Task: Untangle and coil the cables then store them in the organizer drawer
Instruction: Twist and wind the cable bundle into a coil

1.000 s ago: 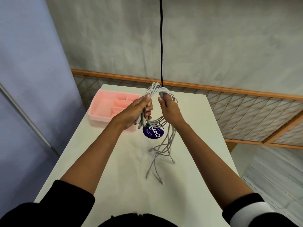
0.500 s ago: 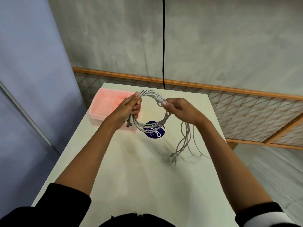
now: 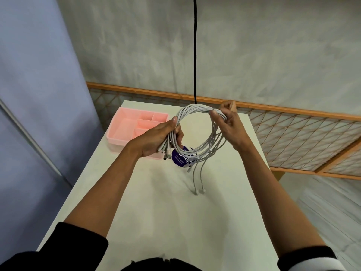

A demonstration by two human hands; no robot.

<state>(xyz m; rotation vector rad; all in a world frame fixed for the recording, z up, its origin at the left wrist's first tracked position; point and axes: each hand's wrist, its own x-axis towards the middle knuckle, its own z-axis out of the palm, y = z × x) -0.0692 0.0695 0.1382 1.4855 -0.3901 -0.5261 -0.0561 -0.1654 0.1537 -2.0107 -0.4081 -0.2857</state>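
Holding the white cables (image 3: pixel 197 132) in a loop above the table (image 3: pixel 156 202): my left hand (image 3: pixel 156 137) grips one side, my right hand (image 3: pixel 227 126) pinches the other. Loose ends dangle. Pink organizer drawer (image 3: pixel 127 132) sits far-left.

white table (image 3: pixel 156 222) bears pink organizer (image 3: pixel 125 133), blue sticker (image 3: pixel 180 160).

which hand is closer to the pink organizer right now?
Left. The left hand grips the cable coil just by the pink organizer, at its near right corner; the right hand holds the coil's opposite side, farther right.
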